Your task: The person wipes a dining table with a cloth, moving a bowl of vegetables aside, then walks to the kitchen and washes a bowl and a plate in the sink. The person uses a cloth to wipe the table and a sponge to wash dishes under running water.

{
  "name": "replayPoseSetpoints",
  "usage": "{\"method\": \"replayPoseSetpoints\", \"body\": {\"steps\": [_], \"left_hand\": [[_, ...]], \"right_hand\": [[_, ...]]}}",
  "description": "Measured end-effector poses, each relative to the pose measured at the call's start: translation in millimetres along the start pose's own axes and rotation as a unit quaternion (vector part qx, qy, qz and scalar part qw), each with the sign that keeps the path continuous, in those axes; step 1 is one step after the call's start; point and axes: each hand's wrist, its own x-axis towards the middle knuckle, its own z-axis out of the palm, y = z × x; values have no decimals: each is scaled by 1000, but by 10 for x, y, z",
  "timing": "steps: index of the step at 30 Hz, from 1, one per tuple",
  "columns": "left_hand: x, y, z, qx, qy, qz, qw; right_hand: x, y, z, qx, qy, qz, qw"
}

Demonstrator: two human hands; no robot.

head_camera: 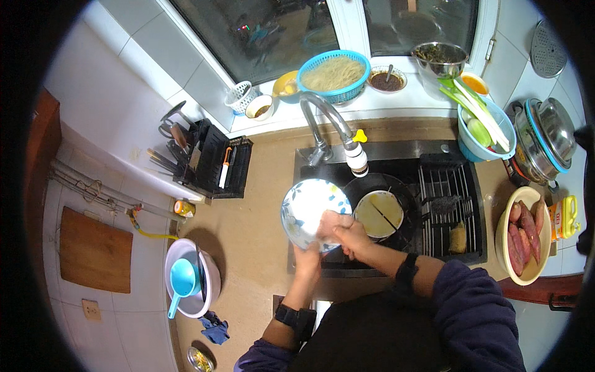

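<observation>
My left hand [307,258] grips the near rim of a white dish with a blue floral pattern [297,211], tilted over the left side of the sink. My right hand [354,238] presses a pale pinkish cloth [331,224] against the dish's inner face; the cloth is blurred, so its exact kind is unclear. Just right of the dish, a bowl with yellowish liquid [374,218] sits in a dark wok [403,183] inside the sink. A dark chopstick-like stick [385,215] lies across that bowl. The faucet [357,158] hangs above, its white spout end close to the dish.
A metal drying rack [453,181] with a sponge [458,238] covers the sink's right side. Sweet potatoes fill a cream basin [500,232] at right. Left are a knife holder [209,153] and a pale basin [214,283] with a blue ladle [184,277]. Food bowls line the windowsill [288,111].
</observation>
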Motion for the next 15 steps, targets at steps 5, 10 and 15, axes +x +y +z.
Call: {"method": "replayPoseSetpoints", "body": {"steps": [5,10,15], "left_hand": [[-41,352,-286,212,-63,-108,969],[-44,-56,-56,11,44,28,999],[46,-321,-31,77,65,144,984]], "right_hand": [[451,-167,-424,-270,147,-362,880],[133,-47,14,-29,177,-241,954],[-80,-6,260,-2,52,-189,981]]}}
